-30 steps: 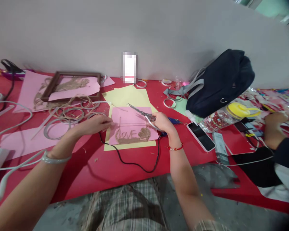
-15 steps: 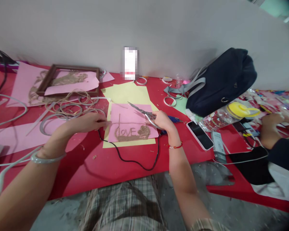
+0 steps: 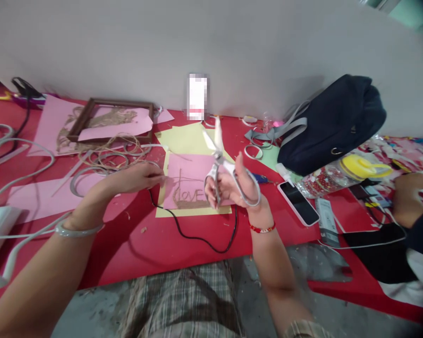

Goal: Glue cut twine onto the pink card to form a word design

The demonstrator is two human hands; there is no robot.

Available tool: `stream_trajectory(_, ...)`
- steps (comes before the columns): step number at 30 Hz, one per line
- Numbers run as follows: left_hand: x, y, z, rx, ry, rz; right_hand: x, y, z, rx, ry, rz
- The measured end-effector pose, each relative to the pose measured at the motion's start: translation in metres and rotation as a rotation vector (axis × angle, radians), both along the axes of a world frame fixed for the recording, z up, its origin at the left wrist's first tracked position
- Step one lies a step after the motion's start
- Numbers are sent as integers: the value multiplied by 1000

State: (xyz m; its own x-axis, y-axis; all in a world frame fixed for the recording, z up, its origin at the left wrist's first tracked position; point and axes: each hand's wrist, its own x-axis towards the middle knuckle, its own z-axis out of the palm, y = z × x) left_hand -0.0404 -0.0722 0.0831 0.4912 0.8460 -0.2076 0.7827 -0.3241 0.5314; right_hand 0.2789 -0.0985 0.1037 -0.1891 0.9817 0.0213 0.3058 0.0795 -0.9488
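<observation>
My left hand (image 3: 137, 179) is at the left edge of a pink sheet (image 3: 197, 163), its fingers pinched on a strand of twine (image 3: 188, 180) that stretches over the sheet. My right hand (image 3: 248, 188) is turned palm up and holds scissors (image 3: 217, 157), fingers through the handle loops. The blades are apart and point away from me. Brown twine lettering reading "LOVE" (image 3: 192, 196) lies on the pink sheet, with an upright twine line at its left. The right part of the design is hidden behind my right hand. Yellow paper (image 3: 183, 136) lies under the sheet.
Left are a coil of twine (image 3: 127, 141), a brown frame (image 3: 118, 102) and a white power strip (image 3: 0, 230). A black cable (image 3: 197, 240) loops in front. Right are a phone (image 3: 298, 203), a yellow-lidded bottle (image 3: 324, 177), a dark bag (image 3: 333, 122) and another person's arm (image 3: 409, 199).
My right hand has turned palm up and lifted the scissors off the twine, blades spreading apart. My left hand stays at the sheet's left edge. The whole view has shifted slightly.
</observation>
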Motion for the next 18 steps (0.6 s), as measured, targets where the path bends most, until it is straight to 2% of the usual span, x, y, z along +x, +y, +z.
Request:
stream_trajectory(2, 0, -2, 4, -27, -46, 46, -7, -10, 4, -153, 29, 181)
stream_trajectory(5, 3, -6, 13, -25, -132, 143, -19, -17, 9, -505, 108, 457)
stream_trajectory(7, 5, -8, 19, 36, -205, 178, -25, -19, 14, -656, 125, 556)
stream_trajectory(9, 8, -10, 24, 86, -268, 196, -28, -19, 17, -646, 124, 543)
stream_trajectory(12, 10, -12, 27, 131, -341, 234, -30, -19, 17, -489, 133, 388)
stream_trajectory(13, 11, -13, 28, 141, -362, 244, -31, -19, 16, -487, 137, 366)
stream_trajectory(18, 16, -16, 30, 116, -426, 209, -39, -16, 9, -763, 182, 502)
